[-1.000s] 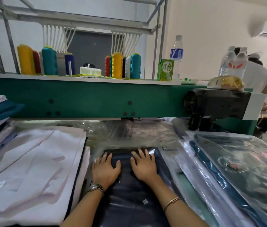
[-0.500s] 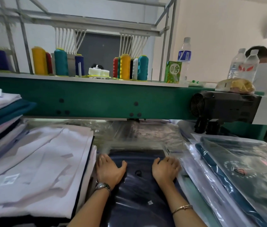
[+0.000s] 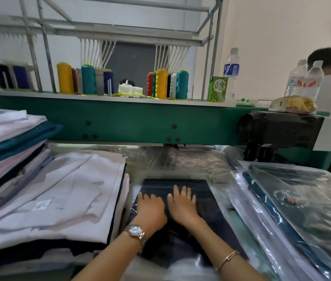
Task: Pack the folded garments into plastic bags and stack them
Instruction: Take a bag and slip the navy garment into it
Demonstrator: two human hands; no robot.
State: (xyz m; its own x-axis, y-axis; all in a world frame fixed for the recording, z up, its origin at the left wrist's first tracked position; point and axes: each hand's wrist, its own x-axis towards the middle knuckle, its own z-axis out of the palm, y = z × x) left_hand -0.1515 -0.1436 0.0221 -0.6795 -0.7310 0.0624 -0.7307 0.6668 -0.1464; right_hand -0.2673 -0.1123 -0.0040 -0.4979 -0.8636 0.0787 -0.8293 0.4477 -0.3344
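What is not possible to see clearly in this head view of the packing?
Head view:
Dark garment: middle hidden under left hand and right hand; near end blurred.
White label on white shirts: too small to read.
Bagged stack: cut by right edge.

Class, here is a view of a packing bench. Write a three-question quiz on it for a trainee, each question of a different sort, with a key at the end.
1. True or false: the left hand and the right hand both lie flat, fingers straight, on the dark garment.
2. Which wrist wears the watch? A. left B. right C. neither
3. Fill in: the pile of bagged garments lies on the person's ____ side.
Key: 1 true; 2 A; 3 right.
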